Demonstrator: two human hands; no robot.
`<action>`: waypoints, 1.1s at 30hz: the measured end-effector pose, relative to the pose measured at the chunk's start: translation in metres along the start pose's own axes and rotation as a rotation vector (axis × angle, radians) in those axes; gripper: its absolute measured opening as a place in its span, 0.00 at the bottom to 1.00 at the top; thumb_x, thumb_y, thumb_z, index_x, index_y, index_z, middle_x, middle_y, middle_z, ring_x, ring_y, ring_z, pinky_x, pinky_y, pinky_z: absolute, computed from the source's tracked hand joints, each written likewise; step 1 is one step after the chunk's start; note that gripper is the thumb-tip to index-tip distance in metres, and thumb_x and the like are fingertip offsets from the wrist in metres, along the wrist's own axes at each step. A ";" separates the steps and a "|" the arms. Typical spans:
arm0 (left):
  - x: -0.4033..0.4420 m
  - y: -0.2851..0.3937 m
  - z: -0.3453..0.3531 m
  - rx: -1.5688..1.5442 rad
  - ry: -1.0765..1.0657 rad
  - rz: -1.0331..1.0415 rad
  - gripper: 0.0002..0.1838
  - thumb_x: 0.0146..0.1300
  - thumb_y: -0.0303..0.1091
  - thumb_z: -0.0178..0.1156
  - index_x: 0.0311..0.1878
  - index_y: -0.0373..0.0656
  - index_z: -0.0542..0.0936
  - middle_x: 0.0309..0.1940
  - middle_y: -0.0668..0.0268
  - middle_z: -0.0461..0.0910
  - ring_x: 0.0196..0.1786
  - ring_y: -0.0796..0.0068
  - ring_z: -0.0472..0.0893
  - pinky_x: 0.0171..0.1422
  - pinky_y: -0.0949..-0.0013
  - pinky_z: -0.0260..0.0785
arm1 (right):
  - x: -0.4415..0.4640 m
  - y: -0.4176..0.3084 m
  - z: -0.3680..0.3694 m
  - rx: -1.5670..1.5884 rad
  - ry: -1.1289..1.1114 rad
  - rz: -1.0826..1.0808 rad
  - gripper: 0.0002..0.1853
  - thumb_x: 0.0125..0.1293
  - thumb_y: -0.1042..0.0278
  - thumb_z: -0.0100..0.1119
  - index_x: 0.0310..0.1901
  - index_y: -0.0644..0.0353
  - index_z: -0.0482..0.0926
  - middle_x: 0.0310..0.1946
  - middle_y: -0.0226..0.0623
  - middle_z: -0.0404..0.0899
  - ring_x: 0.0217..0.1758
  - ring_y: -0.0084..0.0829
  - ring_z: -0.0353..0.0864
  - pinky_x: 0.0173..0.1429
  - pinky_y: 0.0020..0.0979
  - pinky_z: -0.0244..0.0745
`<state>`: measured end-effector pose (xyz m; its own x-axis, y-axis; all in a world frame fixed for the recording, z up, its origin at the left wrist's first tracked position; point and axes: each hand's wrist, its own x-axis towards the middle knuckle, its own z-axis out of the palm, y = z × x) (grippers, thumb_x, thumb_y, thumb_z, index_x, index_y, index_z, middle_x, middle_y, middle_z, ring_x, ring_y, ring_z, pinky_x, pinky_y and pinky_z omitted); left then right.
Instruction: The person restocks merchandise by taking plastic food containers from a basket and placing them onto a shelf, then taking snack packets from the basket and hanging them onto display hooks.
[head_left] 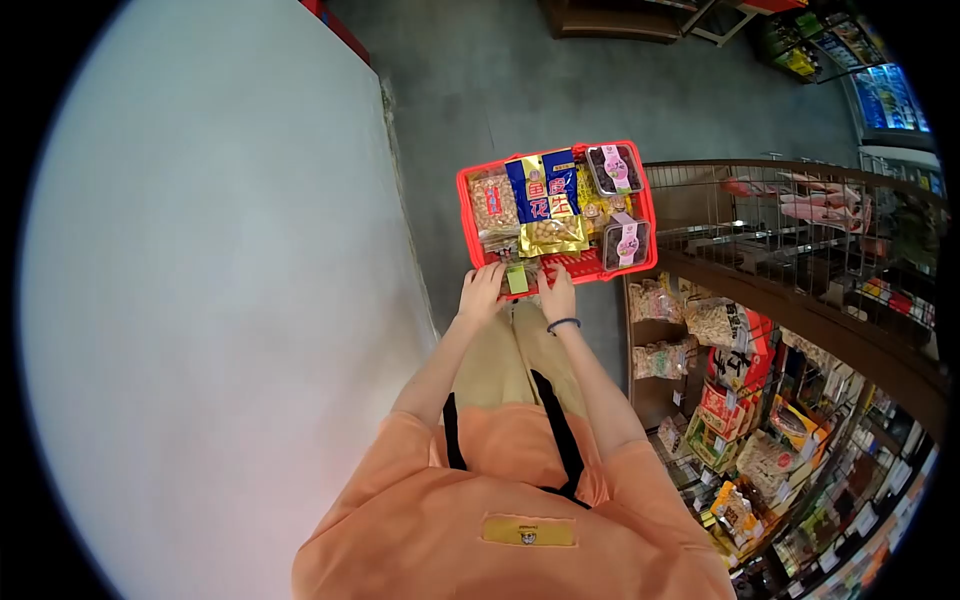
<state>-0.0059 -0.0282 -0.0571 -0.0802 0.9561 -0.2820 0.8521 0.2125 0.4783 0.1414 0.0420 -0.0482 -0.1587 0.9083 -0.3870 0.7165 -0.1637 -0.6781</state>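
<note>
A red plastic basket lies in front of me, filled with packaged snacks. At its near edge, my left hand grips the left side of a small clear package with a light green label. The fingers of my right hand close on the right side of that same package. Above it in the basket lies a blue and gold bag of peanuts. A clear bag of nuts sits to the left, yellow packets to the right. Two dark-filled boxes with pink labels occupy the right end.
A pale wall or panel stands close on my left. To the right, a brown shelf unit with wire racks carries several bagged foods, including a bag of nuts. Grey floor stretches beyond the basket.
</note>
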 end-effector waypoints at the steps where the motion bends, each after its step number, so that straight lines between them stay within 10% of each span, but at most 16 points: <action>1: 0.003 -0.004 0.003 0.012 -0.004 0.050 0.34 0.41 0.32 0.62 0.56 0.41 0.63 0.54 0.62 0.65 0.57 0.69 0.64 0.59 0.61 0.56 | 0.007 -0.003 0.004 -0.005 -0.009 0.011 0.18 0.59 0.59 0.51 0.45 0.64 0.69 0.40 0.50 0.72 0.43 0.46 0.72 0.47 0.39 0.68; 16: 0.000 0.013 0.006 -0.049 0.038 0.004 0.34 0.35 0.28 0.60 0.52 0.40 0.64 0.49 0.63 0.66 0.50 0.63 0.67 0.50 0.62 0.66 | 0.030 0.013 0.020 0.185 -0.340 0.579 0.34 0.54 0.41 0.47 0.46 0.71 0.68 0.39 0.57 0.73 0.46 0.48 0.73 0.51 0.39 0.67; 22: -0.027 0.040 -0.018 -0.113 0.074 0.027 0.33 0.37 0.26 0.60 0.52 0.41 0.64 0.50 0.64 0.66 0.50 0.62 0.66 0.43 0.65 0.74 | 0.011 0.015 0.010 0.390 -0.134 0.537 0.28 0.50 0.46 0.53 0.43 0.65 0.70 0.38 0.46 0.75 0.38 0.37 0.76 0.41 0.32 0.72; 28: -0.082 0.060 -0.038 -0.021 0.140 0.215 0.31 0.41 0.26 0.59 0.54 0.43 0.66 0.51 0.67 0.66 0.52 0.63 0.67 0.43 0.68 0.74 | -0.009 0.034 -0.017 0.937 -0.553 0.694 0.21 0.53 0.48 0.55 0.46 0.51 0.74 0.35 0.29 0.76 0.34 0.25 0.76 0.40 0.32 0.73; 33: -0.123 0.074 -0.047 0.019 0.153 0.404 0.29 0.44 0.28 0.61 0.54 0.46 0.67 0.53 0.65 0.67 0.55 0.65 0.66 0.53 0.66 0.67 | -0.058 0.039 -0.053 0.831 -0.574 0.699 0.31 0.48 0.44 0.61 0.49 0.59 0.73 0.39 0.30 0.73 0.39 0.22 0.72 0.41 0.25 0.68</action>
<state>0.0428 -0.1210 0.0525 0.1871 0.9809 0.0523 0.8401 -0.1874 0.5091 0.2151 0.0034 -0.0190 -0.3410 0.2599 -0.9034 0.1499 -0.9337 -0.3252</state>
